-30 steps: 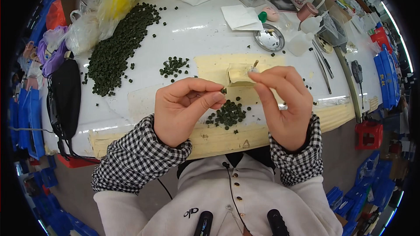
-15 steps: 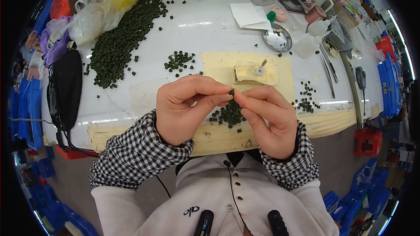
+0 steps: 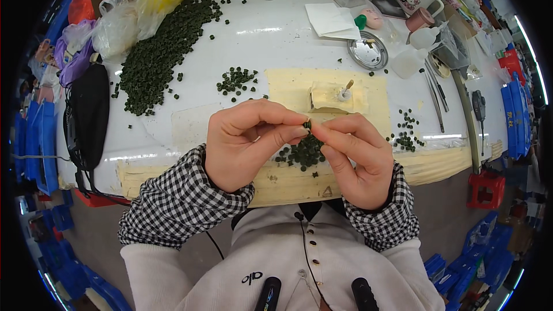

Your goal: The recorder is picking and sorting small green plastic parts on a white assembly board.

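Your left hand (image 3: 242, 145) is clamped on one small dark-green piece (image 3: 307, 125), right hand (image 3: 362, 164) grip unclear; dark-green heap (image 3: 155, 60) at ten o'clock looks unworked.

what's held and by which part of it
The left hand pinches a small green piece, the right hand at its right side; exact part too small to tell.

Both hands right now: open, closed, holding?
Left hand: closed, pinching a small dark green piece.
Right hand: at that piece; whether it grips cannot be told.

tabletop (image 3: 271, 40) lies open mid-way — stick (image 3: 349, 86) juts beyond right hand (image 3: 358, 158)
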The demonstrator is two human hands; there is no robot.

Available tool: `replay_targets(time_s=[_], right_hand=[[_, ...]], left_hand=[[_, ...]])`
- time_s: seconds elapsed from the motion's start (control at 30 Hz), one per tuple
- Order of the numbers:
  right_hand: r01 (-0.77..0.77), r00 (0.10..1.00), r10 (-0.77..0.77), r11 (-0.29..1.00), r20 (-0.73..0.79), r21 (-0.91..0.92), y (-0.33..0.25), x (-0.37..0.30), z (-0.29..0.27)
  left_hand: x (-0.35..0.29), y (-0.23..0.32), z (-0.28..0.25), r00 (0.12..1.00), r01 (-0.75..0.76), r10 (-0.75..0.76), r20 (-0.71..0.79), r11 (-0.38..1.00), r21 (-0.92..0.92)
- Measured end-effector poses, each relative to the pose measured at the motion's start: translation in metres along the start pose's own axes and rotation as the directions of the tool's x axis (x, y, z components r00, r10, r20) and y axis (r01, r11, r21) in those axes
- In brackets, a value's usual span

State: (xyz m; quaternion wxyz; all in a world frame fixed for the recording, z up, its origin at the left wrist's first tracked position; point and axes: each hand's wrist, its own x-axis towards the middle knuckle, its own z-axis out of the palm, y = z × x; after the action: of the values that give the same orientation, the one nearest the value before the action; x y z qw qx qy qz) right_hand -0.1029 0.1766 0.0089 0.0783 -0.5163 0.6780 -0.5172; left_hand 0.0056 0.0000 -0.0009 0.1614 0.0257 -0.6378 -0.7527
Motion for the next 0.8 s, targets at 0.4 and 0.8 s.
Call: replay_targets(time_s=[0.4,0.8], right_hand=[[0.1,0.995,-0.1,0.994,-0.001,-0.04,0.0075,0.0005,0.0009],[0.079,0.996,-0.079,0.997,-0.035,0.003,0.0067,-0.0013,0.0022]], left_hand=[[-0.0001,-0.0013,0.0007,0.999,0.032,-0.032,-0.009,0.999,0.001],[0.0011,0.0045,0.004,1.0,-0.007,0.007,-0.012,0.997,0.074]])
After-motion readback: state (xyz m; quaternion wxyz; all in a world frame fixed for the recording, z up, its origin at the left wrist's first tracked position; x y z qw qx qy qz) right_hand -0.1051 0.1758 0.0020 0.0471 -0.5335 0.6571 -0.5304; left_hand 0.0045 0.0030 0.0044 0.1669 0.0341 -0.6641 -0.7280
